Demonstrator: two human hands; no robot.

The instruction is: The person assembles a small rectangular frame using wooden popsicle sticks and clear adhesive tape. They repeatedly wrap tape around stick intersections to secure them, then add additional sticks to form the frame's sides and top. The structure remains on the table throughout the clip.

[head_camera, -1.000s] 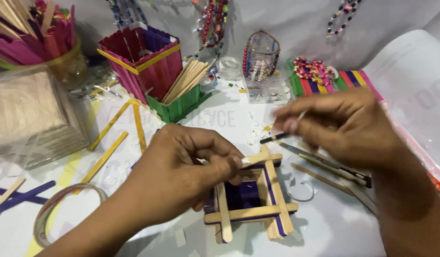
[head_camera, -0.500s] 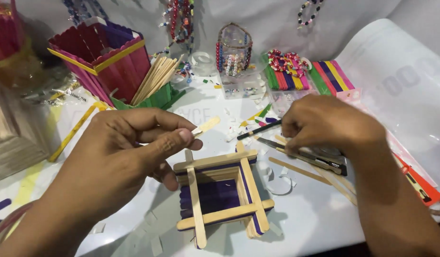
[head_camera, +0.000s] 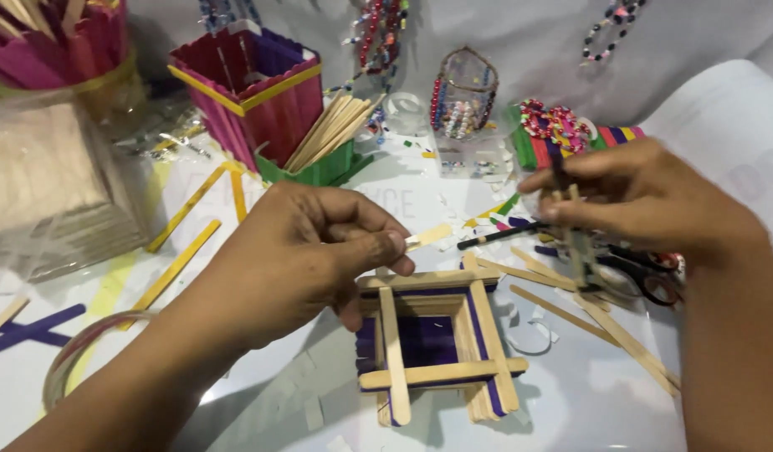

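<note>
Since half a second ago the right hand has lifted off the table, now raised above the scissors with fingers pinched on what appears to be a short stick, blurred by motion. The left hand clamps a plain craft stick between thumb and forefinger, its free end held just above the stick box, a square frame of stacked plain sticks on a purple base that sits on the white table between both hands, near loose sticks
</note>
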